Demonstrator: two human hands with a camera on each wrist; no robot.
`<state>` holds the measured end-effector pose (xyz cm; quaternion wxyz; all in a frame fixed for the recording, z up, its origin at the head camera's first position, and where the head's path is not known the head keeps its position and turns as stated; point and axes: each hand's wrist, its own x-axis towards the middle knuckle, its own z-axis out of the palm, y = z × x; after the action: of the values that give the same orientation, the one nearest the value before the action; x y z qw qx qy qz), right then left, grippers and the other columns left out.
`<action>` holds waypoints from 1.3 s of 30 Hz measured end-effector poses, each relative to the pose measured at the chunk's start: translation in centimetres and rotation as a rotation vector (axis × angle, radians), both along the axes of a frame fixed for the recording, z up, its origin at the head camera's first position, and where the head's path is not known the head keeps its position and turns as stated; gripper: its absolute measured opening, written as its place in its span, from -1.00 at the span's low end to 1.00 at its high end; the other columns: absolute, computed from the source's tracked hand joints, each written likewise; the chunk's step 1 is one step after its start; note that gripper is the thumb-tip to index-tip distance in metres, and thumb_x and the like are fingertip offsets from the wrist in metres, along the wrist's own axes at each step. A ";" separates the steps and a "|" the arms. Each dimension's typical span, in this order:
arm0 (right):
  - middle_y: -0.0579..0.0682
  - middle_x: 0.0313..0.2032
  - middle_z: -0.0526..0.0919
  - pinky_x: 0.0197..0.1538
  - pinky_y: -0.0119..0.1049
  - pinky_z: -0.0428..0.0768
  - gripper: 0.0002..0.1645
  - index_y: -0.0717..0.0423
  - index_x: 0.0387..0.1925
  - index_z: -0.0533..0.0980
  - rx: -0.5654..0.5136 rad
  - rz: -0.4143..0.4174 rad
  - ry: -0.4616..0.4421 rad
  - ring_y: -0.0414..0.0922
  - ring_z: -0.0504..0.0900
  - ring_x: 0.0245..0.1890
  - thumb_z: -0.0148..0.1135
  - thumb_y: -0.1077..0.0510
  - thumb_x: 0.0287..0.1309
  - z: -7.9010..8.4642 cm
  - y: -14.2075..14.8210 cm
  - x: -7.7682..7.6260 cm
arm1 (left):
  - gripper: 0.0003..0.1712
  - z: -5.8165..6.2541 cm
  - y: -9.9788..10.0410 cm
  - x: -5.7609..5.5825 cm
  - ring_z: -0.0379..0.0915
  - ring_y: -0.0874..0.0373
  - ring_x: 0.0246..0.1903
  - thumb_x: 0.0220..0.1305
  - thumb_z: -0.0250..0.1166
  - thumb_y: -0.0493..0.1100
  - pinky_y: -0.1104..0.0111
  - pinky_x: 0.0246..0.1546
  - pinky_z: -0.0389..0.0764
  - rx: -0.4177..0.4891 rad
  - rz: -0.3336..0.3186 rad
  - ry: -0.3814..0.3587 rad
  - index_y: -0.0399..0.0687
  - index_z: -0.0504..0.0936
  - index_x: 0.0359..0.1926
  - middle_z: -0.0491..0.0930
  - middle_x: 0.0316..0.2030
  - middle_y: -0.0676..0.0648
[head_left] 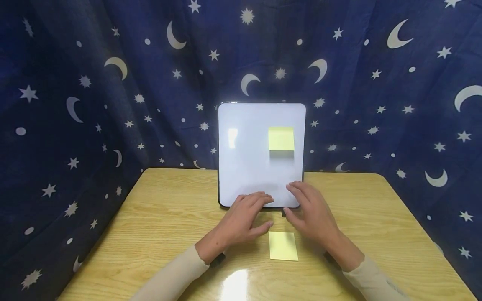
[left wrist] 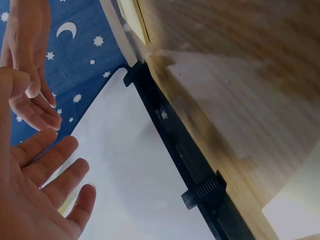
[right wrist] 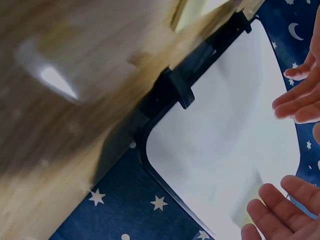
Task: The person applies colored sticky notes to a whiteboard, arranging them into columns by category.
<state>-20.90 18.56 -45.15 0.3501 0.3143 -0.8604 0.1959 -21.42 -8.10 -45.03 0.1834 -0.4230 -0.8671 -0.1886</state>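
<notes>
Sleeves (head_left: 173, 274) (head_left: 370, 278) — cut off, hands (head_left: 241, 219) (head_left: 316, 215) partly hiding whiteboard (head_left: 248, 167)

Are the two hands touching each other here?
Apart: the head view shows white board and tabletop in the gap between left hand and right hand.

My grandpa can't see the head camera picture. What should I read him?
A person's left hand and right hand reach toward an upright whiteboard bearing a yellow sticky note. Another yellow note lies on the wooden table; behind hangs dark-blue cloth with moons and stars.
</notes>
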 end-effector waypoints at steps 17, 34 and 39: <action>0.15 0.17 0.64 0.28 0.12 0.50 -0.30 0.23 0.24 0.59 0.041 0.021 -0.052 0.18 0.60 0.18 0.45 0.03 0.07 -2.2 0.3 1.7 | -0.22 -0.8 0.4 1.3 0.34 0.13 0.46 0.43 0.25 0.38 0.13 0.35 0.43 -0.138 -0.009 -0.041 0.09 0.45 0.47 0.49 0.41 0.05; -0.01 0.14 0.65 0.25 0.05 0.56 -0.32 0.15 0.18 0.63 0.122 0.022 -0.198 0.04 0.62 0.17 0.57 -0.04 0.05 -2.8 0.4 3.5 | -0.18 -1.5 0.6 2.4 0.42 0.16 0.39 0.38 0.27 0.45 0.15 0.34 0.43 -0.226 -0.035 -0.075 0.06 0.49 0.42 0.52 0.35 0.09; -0.04 0.15 0.64 0.25 0.04 0.58 -0.30 0.10 0.17 0.65 0.164 0.020 -0.249 0.02 0.62 0.17 0.61 -0.10 0.02 -3.0 0.4 3.9 | -0.18 -2.0 0.6 2.6 0.41 0.18 0.38 0.33 0.32 0.46 0.16 0.34 0.42 -0.250 -0.030 -0.075 0.08 0.49 0.39 0.52 0.33 0.12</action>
<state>-17.00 18.98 -48.13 0.2116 0.3238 -0.9071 0.1658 -18.77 -7.46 -46.98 0.0938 -0.4483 -0.8836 -0.0974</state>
